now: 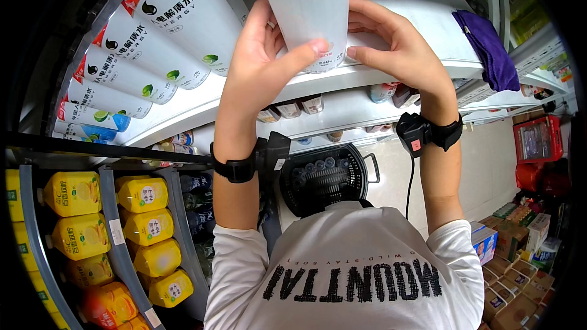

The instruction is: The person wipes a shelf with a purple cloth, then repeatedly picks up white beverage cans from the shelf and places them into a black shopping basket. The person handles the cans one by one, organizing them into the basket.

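A tall white drink bottle [308, 13] stands at the front edge of the white shelf [424, 27], its top cut off by the picture's rim. On its left side is my left hand [270, 55], its thumb laid across the lower front and its fingers partly hidden behind. My right hand [387, 39] curves around the right side with fingers apart; a narrow gap shows between its thumb and the bottle, and whether its hidden fingertips touch cannot be told. Similar white bottles with lime pictures [183, 23] line the shelf to the left. A folded purple cloth [488, 50] hangs over the shelf's right edge.
Lower shelves [339, 107] hold small containers. A black basket [323, 178] with several bottles sits on the floor below. Racks of yellow bottles [75, 192] stand at lower left, divided by grey rails. Cardboard boxes [518, 302] and a red case [537, 140] are at right. A cable [411, 188] hangs from the right wrist device.
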